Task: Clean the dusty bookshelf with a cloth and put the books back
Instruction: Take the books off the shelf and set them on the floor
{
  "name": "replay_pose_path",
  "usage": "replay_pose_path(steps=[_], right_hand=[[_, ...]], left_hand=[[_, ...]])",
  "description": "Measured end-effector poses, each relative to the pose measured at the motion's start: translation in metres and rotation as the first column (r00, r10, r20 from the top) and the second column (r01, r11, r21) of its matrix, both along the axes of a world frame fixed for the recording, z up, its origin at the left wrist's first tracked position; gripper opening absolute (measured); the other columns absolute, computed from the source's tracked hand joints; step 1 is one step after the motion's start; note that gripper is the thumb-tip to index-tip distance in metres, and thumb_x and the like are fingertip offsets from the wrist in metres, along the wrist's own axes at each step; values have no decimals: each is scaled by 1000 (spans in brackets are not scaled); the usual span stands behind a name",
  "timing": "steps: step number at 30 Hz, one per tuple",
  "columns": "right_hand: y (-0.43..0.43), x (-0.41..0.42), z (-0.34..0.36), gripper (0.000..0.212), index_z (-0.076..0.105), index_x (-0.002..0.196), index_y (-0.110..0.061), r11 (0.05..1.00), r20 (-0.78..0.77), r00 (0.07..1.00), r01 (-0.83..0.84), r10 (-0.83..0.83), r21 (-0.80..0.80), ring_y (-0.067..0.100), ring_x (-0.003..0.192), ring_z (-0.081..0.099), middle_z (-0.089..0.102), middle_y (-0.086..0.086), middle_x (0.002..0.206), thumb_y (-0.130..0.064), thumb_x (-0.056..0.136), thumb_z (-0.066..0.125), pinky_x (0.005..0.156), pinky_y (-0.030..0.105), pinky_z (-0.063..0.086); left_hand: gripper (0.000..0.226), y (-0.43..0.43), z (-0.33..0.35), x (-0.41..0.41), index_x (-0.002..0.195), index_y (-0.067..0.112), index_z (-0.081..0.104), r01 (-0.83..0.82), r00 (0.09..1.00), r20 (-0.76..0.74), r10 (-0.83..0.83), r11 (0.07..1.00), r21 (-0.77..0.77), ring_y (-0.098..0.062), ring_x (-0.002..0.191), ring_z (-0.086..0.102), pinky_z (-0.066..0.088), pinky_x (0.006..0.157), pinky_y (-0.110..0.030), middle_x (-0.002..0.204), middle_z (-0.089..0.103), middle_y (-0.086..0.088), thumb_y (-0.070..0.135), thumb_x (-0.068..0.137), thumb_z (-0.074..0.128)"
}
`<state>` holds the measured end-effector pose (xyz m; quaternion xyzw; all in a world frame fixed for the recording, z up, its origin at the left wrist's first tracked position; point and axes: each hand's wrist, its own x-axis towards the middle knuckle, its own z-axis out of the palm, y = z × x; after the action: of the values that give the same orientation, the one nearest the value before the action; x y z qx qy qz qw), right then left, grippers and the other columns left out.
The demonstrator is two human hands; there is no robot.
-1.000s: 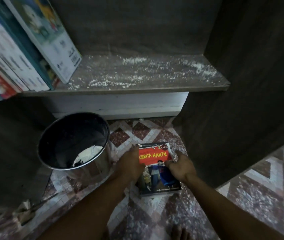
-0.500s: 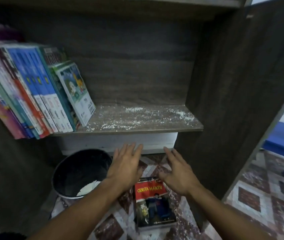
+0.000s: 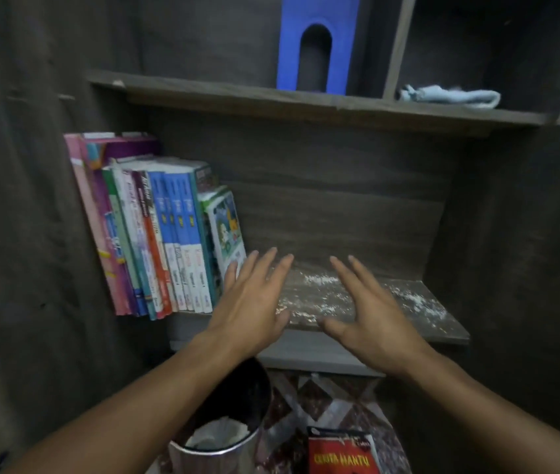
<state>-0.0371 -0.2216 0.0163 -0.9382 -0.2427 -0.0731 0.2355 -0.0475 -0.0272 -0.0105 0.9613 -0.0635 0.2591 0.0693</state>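
Fingers [image 3: 266,268] of both hands are straight and spread, holding nothing; the left hand [image 3: 254,302] hovers by the leaning picture book [image 3: 227,230], perhaps brushing it, the right hand [image 3: 371,316] over the dusty shelf [image 3: 425,313]. The pale blue cloth [image 3: 449,96] lies in the upper right compartment, far from both hands. Likely best: fetch it first, then sweep powder toward the near edge, into the metal bin [image 3: 224,439] below; the red book [image 3: 340,453] waits on the floor

Matt wood shelf [image 3: 367,299] w/ white dust; shiny metal bin [image 3: 237,449]
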Motion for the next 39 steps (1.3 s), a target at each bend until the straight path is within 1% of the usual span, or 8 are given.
replay_pose_path(steps=[6, 15, 18, 21, 27, 30, 36, 39], right_hand=[[55, 24, 36, 87, 7, 156, -39, 996, 50, 996, -81, 79, 36, 9, 151, 7, 0, -12, 165, -42, 91, 64, 121, 35, 15], [149, 68, 66, 70, 31, 153, -23, 971, 111, 976, -202, 188, 126, 13, 145, 27, 32, -1, 158, -35, 92, 65, 110, 18, 20], [175, 80, 65, 64, 35, 152, -22, 965, 98, 971, -230, 218, 124, 16, 143, 34, 34, 0, 157, -28, 94, 63, 117, 28, 27], [195, 94, 64, 58, 39, 150, -21, 960, 60, 969, -245, 239, 137, 20, 138, 42, 37, 1, 156, -19, 96, 58, 114, 38, 37], [210, 114, 60, 54, 45, 146, -27, 957, 38, 969, -248, 245, 150, 21, 128, 54, 52, 4, 145, -5, 96, 49, 98, 34, 52], [209, 118, 57, 56, 42, 147, -29, 959, 66, 965, -261, 255, 111, 21, 128, 52, 51, 4, 145, -6, 97, 51, 88, 25, 48], [203, 122, 59, 57, 40, 148, -29, 958, 165, 944, -286, 287, -30, 23, 130, 49, 52, 5, 144, -17, 95, 58, 99, 35, 45], [199, 125, 59, 56, 38, 148, -30, 956, 166, 941, -290, 293, -42, 24, 130, 49, 51, 5, 144, -17, 96, 54, 99, 37, 45]], left_hand=[[81, 47, 12, 3, 155, 24, 12, -45, 992, 112, 57, 994, -103, -21, 149, 8, 10, 121, -40, 163, 9, -4, 40, 92, 60], [79, 88, 11, 17, 154, 23, 19, -110, 973, 166, 160, 955, -275, -22, 147, 16, 18, 117, -36, 162, 11, -4, 37, 90, 64], [80, 98, 5, 23, 154, 23, 18, -127, 970, 161, 185, 940, -317, -21, 148, 15, 20, 118, -37, 161, 13, -5, 37, 90, 64], [79, 103, 0, 27, 154, 21, 18, -118, 967, 175, 185, 935, -333, -18, 147, 16, 20, 118, -34, 160, 15, -3, 36, 91, 63], [78, 107, -6, 30, 152, 18, 23, -76, 954, 250, 163, 943, -325, -11, 138, 27, 23, 110, -22, 150, 25, 2, 30, 89, 67], [77, 107, -7, 33, 150, 16, 28, -61, 949, 272, 161, 938, -342, -11, 129, 36, 26, 104, -18, 139, 33, 2, 24, 86, 70], [80, 99, -9, 40, 153, 18, 22, -67, 953, 239, 184, 901, -429, -11, 118, 43, 46, 96, -24, 133, 32, 2, 30, 88, 67], [81, 96, -9, 41, 154, 19, 18, -81, 955, 224, 197, 894, -441, -6, 106, 43, 43, 83, -18, 130, 31, 4, 31, 90, 65]])
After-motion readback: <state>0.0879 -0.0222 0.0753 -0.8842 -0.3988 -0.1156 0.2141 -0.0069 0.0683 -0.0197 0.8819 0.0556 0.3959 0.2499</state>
